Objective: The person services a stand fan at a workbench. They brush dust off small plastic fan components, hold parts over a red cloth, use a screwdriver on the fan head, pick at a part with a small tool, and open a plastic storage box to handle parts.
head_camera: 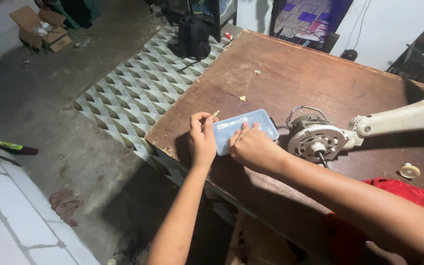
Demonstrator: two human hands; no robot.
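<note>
My left hand (202,140) pinches a small pale stick-like piece (215,114) between thumb and fingers, just left of a clear blue plastic box (258,120) on the brown wooden table (300,73). My right hand (252,146) rests with its fingers curled on the near edge of that box. Something pale lies inside the box; I cannot tell what it is. Right beside the box lies a fan motor (315,137) with a short shaft, joined to an off-white fan stand arm (408,118).
A small white round cap (410,171) and red cloth (403,194) lie at the table's right. Small crumbs (242,98) dot the tabletop. On the floor: a patterned mat (133,93), black bag (195,37), cardboard box (40,27), a rag (65,203).
</note>
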